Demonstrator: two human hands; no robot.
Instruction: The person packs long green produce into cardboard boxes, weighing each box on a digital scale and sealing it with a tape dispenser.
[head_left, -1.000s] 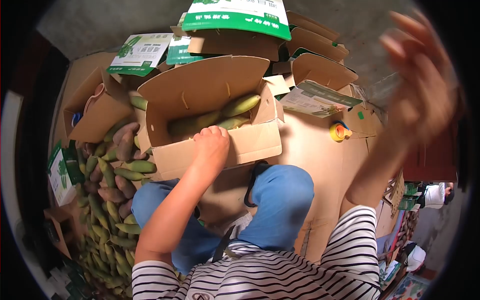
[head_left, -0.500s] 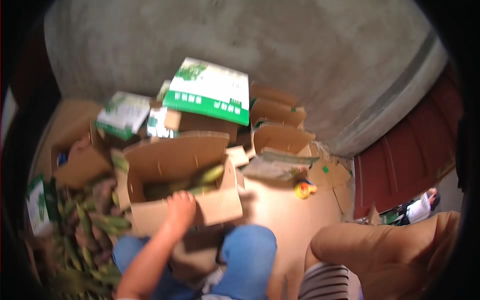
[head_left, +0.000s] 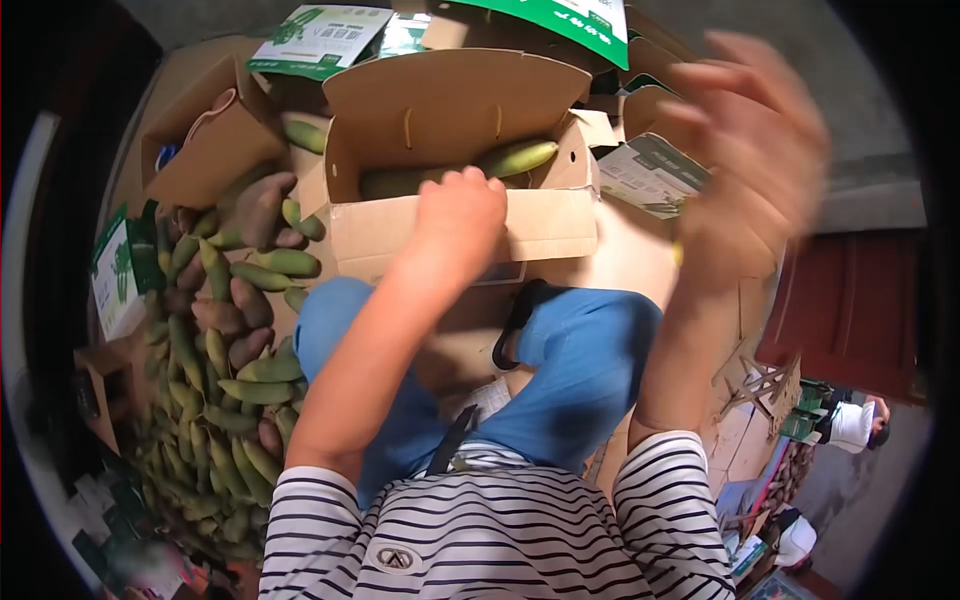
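Note:
An open cardboard box stands before my knees, its lid raised at the back. Inside it lie long green vegetables that look like radishes. My left hand has its fingers curled over the front wall of this box and grips it. Up at the right, my right hand is raised, blurred, with its fingers apart and nothing visible in it. Below that hand is a printed carton flap, and a bit of yellow tape shows beside the wrist.
A heap of green radish-like vegetables and reddish-brown tubers spreads at the left. Another open box stands behind it. White-and-green cartons lie at the back. Two people, one in a white top, are at the far right.
My view has tilted down, so the box sits higher in the picture. My right hand has moved from close by the lower right to the upper right. My left hand remains on the box.

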